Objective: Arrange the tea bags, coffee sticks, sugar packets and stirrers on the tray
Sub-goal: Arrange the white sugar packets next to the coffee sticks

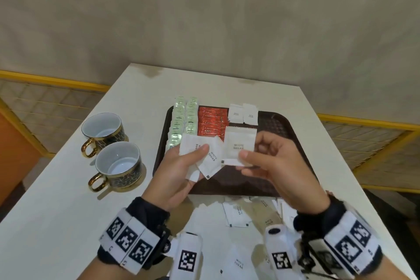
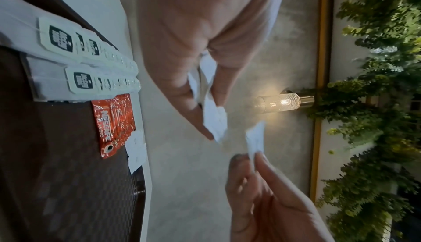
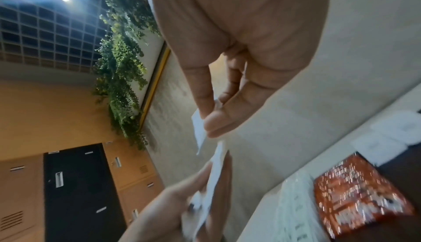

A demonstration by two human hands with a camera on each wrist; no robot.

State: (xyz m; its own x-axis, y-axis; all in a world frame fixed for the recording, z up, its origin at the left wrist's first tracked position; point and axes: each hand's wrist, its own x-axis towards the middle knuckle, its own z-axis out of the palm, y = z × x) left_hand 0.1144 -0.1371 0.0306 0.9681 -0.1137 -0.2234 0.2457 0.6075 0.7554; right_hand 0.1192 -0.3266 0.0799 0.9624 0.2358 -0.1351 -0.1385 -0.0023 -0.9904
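Observation:
A dark brown tray (image 1: pixel 286 129) lies on the white table. On it are two rows of pale green tea bags (image 1: pixel 181 118), a stack of red coffee sticks (image 1: pixel 212 120) and two white sugar packets (image 1: pixel 243 113) at the far edge. Above the tray, my left hand (image 1: pixel 179 166) grips a fan of sugar packets (image 1: pixel 204 154), thumb on top. My right hand (image 1: pixel 270 163) pinches one white sugar packet (image 1: pixel 239 145) beside them. In the left wrist view my left hand (image 2: pixel 200 91) holds the packets (image 2: pixel 215 120); the right wrist view shows my right hand (image 3: pixel 218 112) pinching its packet (image 3: pixel 199 129).
Two dark cups with gold handles (image 1: pixel 103 130) (image 1: pixel 119 165) stand left of the tray. Loose white sugar packets (image 1: pixel 236 211) lie on the table between the tray and my wrists. The tray's right half is bare.

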